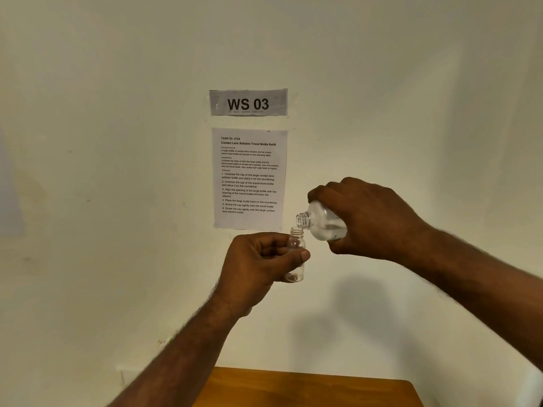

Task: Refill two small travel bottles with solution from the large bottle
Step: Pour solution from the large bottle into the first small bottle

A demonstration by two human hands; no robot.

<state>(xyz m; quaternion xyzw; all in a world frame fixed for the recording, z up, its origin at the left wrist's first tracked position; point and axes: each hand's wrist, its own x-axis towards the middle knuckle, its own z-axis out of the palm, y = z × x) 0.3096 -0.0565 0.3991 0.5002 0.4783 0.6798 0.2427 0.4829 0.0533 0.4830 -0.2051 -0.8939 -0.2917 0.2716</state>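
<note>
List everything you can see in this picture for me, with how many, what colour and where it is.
Small travel bottle: one, clear, uncapped, held upright in the air in front of the wall.
Large bottle: one, clear, uncapped, with some liquid inside, tipped with its mouth just above the small bottle's mouth.
WS 03 sign: one, grey with black letters, on the wall.
Instruction sheet: one, white with black print, on the wall under the sign.
Wall: one, off-white, fills the background.
Table: one, brown wood, bottom edge of the view.
Left hand: one, its grip is round the small travel bottle.
Right hand: one, its grip is round the large bottle from above.
</note>
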